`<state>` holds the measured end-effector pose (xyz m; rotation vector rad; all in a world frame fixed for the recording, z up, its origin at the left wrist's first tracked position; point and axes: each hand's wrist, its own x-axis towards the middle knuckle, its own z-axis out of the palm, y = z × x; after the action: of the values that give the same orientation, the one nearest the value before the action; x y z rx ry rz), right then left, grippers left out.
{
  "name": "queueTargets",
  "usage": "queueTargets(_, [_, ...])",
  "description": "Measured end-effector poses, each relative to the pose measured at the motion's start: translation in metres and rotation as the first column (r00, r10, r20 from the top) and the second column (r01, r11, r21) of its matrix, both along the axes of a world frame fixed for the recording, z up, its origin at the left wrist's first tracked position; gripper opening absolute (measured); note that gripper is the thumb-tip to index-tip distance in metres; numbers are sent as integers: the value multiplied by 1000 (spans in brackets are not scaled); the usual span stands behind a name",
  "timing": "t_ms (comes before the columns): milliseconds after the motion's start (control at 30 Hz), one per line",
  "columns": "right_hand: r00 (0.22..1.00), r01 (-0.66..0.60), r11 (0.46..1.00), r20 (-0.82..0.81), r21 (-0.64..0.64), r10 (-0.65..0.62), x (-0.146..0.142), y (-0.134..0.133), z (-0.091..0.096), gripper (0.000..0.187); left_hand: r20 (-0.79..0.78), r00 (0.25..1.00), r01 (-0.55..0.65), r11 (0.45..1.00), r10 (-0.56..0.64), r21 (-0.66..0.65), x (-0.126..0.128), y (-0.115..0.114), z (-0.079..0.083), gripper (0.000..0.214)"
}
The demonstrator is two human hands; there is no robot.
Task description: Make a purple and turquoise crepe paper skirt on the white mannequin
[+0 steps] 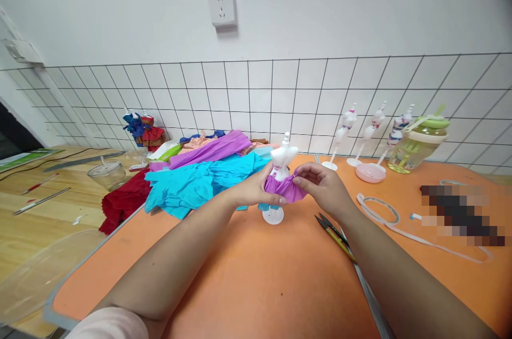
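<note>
Now, small mannequin (284,156): white and upright on its round base (273,217), it stands at your 12 o'clock on the orange table (240,275).
Purple skirt (282,188): wraps around the mannequin's hips in gathered folds, a bit of blue cloth (267,207) showing below.
Left hand (254,187): from the mannequin's 9 o'clock you grip the purple skirt, thumb across its front, fingers partly hidden behind.
Right hand (320,179): from 3 o'clock you pinch the edge of the purple skirt between thumb and fingertips.
Snips (335,237): lie at the mannequin's 4 o'clock, beside your right forearm.
Turquoise fabric (192,184): lies crumpled at 10 o'clock.
Other mannequins (346,128): three stand at 2 o'clock, near the bottle (420,144) and pink dish (370,172).
</note>
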<state>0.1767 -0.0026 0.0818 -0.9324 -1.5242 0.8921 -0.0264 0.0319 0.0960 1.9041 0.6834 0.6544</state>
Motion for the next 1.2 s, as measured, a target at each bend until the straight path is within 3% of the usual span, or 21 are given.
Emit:
queueTargets(367, [998,-11,1000,-60,16,12,-4,2,-2,14,50,999,32,979,-22,-199,-2,6,-7,74])
queueTargets(567, [1000,-4,1000,-11,16,5,-2,1,0,16,101,994,-7,965,34,-262,1,5,-12,72])
queueTargets(767, [1000,5,1000,-4,5,-5,-2,-3,4,20,161,987,12,968,30,-252,3,5,-13,78])
queueTargets(967, [991,-30,999,128,18,27,2,-7,11,16,151,971,212,955,-183,-206,-3,3,-6,89])
queueTargets(1067, [993,33,999,116,42,-38,2,-7,12,16,139,974,196,971,-177,-136,-2,2,-3,90])
queueTargets(1200, [996,56,996,67,65,-60,0,-5,8,16,64,995,82,995,-79,-61,4,-1,-4,90])
